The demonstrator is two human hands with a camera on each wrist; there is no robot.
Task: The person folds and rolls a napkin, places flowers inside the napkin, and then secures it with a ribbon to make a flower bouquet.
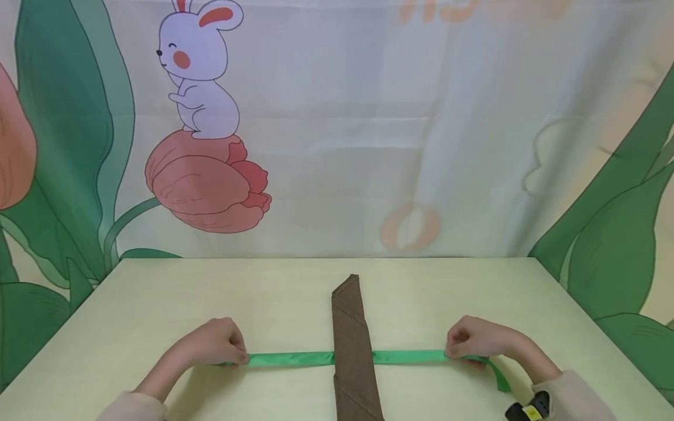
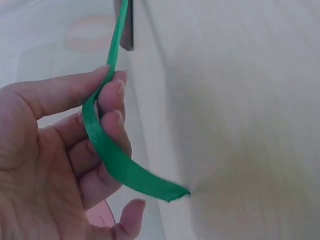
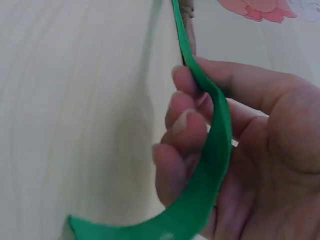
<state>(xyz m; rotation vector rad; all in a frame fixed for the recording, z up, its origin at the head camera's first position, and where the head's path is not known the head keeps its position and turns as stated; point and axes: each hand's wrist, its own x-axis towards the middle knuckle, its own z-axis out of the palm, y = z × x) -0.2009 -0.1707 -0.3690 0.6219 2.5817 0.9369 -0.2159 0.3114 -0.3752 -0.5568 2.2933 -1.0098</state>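
A green ribbon (image 1: 291, 359) runs straight across the table and passes beneath a long brown folded strip (image 1: 351, 351), which looks like wrapped paper or cloth. My left hand (image 1: 213, 343) pinches the ribbon near its left end between thumb and fingers; in the left wrist view a short ribbon tail (image 2: 132, 175) curves down past the fingers. On the other side, my right hand (image 1: 481, 338) pinches the ribbon too, and a longer tail (image 3: 215, 150) bends across the palm in the right wrist view. The ribbon's middle is hidden under the brown strip.
The pale table (image 1: 274, 304) reaches back to a hanging cloth (image 1: 326, 146) printed with a rabbit, flowers and leaves. A black device with a yellow label (image 1: 532, 412) sits at the right wrist. The brown strip's near end runs out of the head view.
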